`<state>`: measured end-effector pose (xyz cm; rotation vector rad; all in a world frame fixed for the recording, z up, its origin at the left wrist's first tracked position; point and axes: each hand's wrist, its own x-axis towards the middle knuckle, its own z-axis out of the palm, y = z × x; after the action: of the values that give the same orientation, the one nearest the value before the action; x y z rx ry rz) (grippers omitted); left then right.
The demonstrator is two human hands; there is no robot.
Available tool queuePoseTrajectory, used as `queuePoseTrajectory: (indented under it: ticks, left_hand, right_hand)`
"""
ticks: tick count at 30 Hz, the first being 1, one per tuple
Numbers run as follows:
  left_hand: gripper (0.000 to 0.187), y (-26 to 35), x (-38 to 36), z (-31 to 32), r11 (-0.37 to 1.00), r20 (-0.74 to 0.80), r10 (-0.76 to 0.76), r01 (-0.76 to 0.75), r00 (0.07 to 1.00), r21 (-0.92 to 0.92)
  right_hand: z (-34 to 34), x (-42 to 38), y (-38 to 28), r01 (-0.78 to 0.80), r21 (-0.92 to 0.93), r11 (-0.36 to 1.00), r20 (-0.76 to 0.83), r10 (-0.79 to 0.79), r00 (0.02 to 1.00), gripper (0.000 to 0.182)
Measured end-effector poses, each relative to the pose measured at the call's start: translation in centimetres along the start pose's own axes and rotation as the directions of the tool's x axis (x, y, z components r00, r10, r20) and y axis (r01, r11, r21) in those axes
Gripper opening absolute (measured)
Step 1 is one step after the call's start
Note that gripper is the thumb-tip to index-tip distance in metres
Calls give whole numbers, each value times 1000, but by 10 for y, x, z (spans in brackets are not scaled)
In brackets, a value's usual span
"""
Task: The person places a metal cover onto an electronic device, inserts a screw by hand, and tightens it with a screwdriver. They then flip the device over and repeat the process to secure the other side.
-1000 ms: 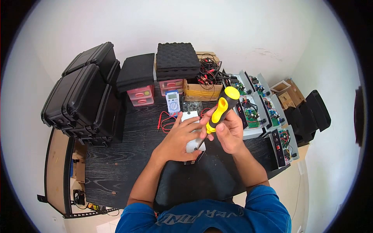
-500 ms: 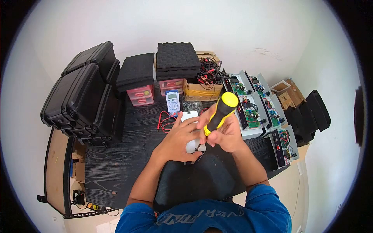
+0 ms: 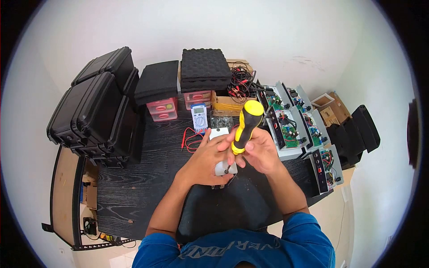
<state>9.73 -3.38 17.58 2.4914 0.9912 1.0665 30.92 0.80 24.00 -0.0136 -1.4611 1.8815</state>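
My right hand (image 3: 261, 154) is closed around a yellow-and-black screwdriver (image 3: 246, 127). Its shaft points down, and the tip meets a dark round spot near the close end of a white casing (image 3: 221, 169). Across that casing lies my left hand (image 3: 202, 161), gripping it with the thumb at the near end and fingers over the top. Much of the casing is hidden under both hands. Just beyond them are a blue-and-white multimeter (image 3: 199, 118) with red leads (image 3: 187, 139) and a clear box of small parts (image 3: 222, 121).
Black hard cases (image 3: 89, 107) are stacked at left. Black foam sheets (image 3: 205, 67) rest on pink drawer units (image 3: 161, 109). A cardboard box (image 3: 228, 103) holds cables. Several open chassis with circuit boards (image 3: 289, 127) stand at right. The dark tabletop (image 3: 129, 192) extends left.
The screwdriver handle has tilted slightly left and turned, and my right-hand fingers have shifted their grip on it. My left hand and the casing stay nearly in place.
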Motion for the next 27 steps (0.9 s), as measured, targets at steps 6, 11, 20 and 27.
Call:
queuePoseTrajectory:
  ticks: [6,11,20,27]
  left_hand:
    - [45,1,0,-1,1000,41,-11,11,999,-6]
    - [50,6,2,-6,999,11,-1,1,1000,-35]
    - [54,0,0,0,998,46,4,-7,999,68]
    - [53,4,3,-1,999,38,-35,34,999,23]
  right_hand:
    - [10,1,5,80,-85,993,-33,-83,996,42]
    - [0,0,2,-18,-52,998,-7,18,1000,47]
    - [3,2,6,55,-17,998,-44,-56,997,48]
    - [7,-1,8,117,-108,987,-25,-120,992,34]
